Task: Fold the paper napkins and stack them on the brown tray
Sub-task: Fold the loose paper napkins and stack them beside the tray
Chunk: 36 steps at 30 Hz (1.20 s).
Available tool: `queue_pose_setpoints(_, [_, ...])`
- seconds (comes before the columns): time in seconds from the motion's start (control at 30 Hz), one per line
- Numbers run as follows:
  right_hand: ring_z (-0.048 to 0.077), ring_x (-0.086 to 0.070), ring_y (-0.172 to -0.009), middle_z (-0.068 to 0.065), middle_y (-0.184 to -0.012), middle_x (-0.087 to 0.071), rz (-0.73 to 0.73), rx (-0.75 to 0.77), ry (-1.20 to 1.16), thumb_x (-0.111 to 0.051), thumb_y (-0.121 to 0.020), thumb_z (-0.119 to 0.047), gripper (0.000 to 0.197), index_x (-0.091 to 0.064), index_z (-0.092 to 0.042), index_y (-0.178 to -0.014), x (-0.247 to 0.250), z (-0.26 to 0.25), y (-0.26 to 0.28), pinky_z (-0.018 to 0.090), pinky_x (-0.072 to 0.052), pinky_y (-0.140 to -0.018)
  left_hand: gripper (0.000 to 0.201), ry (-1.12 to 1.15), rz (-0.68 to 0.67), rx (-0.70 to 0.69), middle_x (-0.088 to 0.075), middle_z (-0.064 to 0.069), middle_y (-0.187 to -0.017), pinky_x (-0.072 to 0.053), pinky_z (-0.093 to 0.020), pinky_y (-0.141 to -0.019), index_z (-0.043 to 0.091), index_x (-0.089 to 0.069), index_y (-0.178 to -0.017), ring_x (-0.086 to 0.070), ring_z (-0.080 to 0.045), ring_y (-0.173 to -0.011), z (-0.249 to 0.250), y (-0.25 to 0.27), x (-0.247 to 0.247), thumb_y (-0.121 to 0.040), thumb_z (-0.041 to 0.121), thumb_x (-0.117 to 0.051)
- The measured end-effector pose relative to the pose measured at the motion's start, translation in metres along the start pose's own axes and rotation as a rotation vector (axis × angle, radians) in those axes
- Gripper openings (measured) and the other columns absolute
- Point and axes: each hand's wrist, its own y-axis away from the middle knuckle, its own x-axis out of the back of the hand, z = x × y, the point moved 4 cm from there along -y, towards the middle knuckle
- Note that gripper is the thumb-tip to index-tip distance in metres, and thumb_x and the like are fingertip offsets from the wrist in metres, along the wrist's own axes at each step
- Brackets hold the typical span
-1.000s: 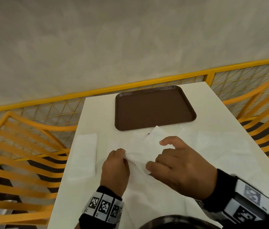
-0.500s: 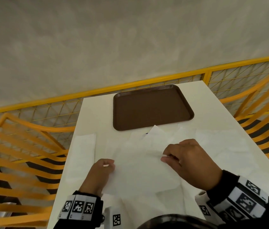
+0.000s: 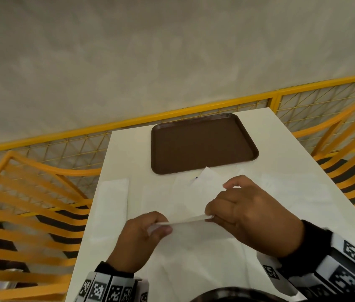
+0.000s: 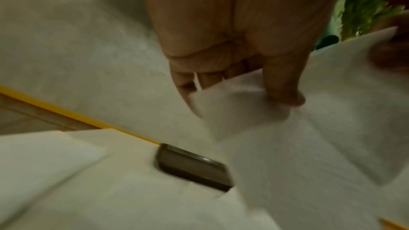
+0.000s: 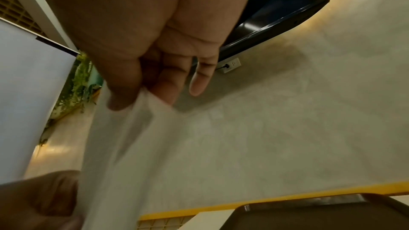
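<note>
A white paper napkin (image 3: 194, 232) hangs above the white table, held by its upper edge. My left hand (image 3: 161, 227) pinches the napkin's (image 4: 276, 128) left corner, and my right hand (image 3: 210, 216) pinches the napkin's (image 5: 124, 146) right corner between thumb and fingers. The brown tray (image 3: 200, 142) sits bare at the far end of the table, beyond both hands; its corner (image 4: 194, 167) and rim (image 5: 309, 205) show in the wrist views. Several more white napkins (image 3: 292, 192) lie spread flat under and around the hands.
A folded napkin (image 3: 112, 205) lies near the table's left edge. The white table (image 3: 128, 149) is flanked by orange slatted chairs (image 3: 30, 203) on both sides, with a yellow mesh railing (image 3: 106, 125) and a grey wall behind it.
Both hands have lifted the napkin off the table by its far edge and drawn it toward me; one second ago they were together at its middle, then moved apart to the corners.
</note>
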Motion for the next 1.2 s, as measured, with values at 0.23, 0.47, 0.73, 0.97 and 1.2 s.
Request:
queue_pose_setpoints(0.23, [0.009,-0.058,-0.059,-0.014,-0.070,-0.064,-0.097,-0.204,-0.092,-0.047,-0.093,-0.039,0.021,-0.065,-0.029,-0.089,0.001,0.024,0.031,0.028,-0.043,-0.082,0.035,0.097,0.223,0.592,-0.059,-0.013,-0.076,-0.043,-0.034,-0.065,0.006,-0.055,-0.080,-0.054,-0.029,-0.072,-0.112,-0.005,0.044,-0.100,0.029,-0.038])
queue_pose_setpoints(0.47, [0.002,-0.055,-0.051,-0.020,-0.065,-0.062,-0.187,-0.401,-0.143,-0.022,-0.097,-0.057,0.052,-0.067,-0.035,-0.083,0.004,0.040,0.073,0.025,-0.050,-0.060,0.038,0.354,0.322,1.042,-0.047,-0.034,-0.131,-0.040,-0.029,-0.056,-0.005,-0.052,-0.122,-0.043,-0.017,-0.058,-0.203,-0.001,0.052,-0.097,0.024,-0.046])
queue_pose_setpoints(0.73, [-0.003,-0.054,-0.048,-0.024,-0.064,-0.062,-0.280,-0.537,-0.149,-0.014,-0.094,-0.064,0.059,-0.066,-0.038,-0.082,-0.002,0.059,0.104,0.019,-0.051,-0.054,0.031,-0.116,0.162,1.006,-0.054,-0.010,-0.132,-0.046,-0.030,-0.090,0.008,-0.045,-0.127,-0.054,-0.023,-0.119,-0.196,-0.024,0.052,-0.097,0.014,-0.042])
queue_pose_setpoints(0.97, [-0.003,-0.054,-0.049,-0.025,-0.065,-0.061,-0.415,-0.625,-0.128,-0.061,-0.082,-0.043,0.007,-0.065,-0.037,-0.083,-0.004,0.067,0.112,0.017,-0.050,-0.053,0.039,-0.412,-0.040,0.866,-0.056,-0.026,-0.120,-0.040,-0.040,-0.097,-0.006,-0.056,-0.111,-0.052,-0.035,-0.112,-0.193,-0.036,0.053,-0.102,0.014,-0.024])
queue_pose_setpoints(1.2, [-0.003,-0.057,-0.075,-0.025,-0.086,-0.058,-0.664,-0.875,-0.010,-0.062,-0.086,-0.045,0.017,-0.060,-0.042,-0.102,-0.021,0.084,0.142,0.018,-0.048,-0.077,0.038,-0.464,-0.064,0.929,-0.051,-0.013,-0.134,-0.041,-0.034,-0.102,0.009,-0.044,-0.132,-0.050,-0.026,-0.122,-0.205,-0.038,0.047,-0.102,0.020,-0.023])
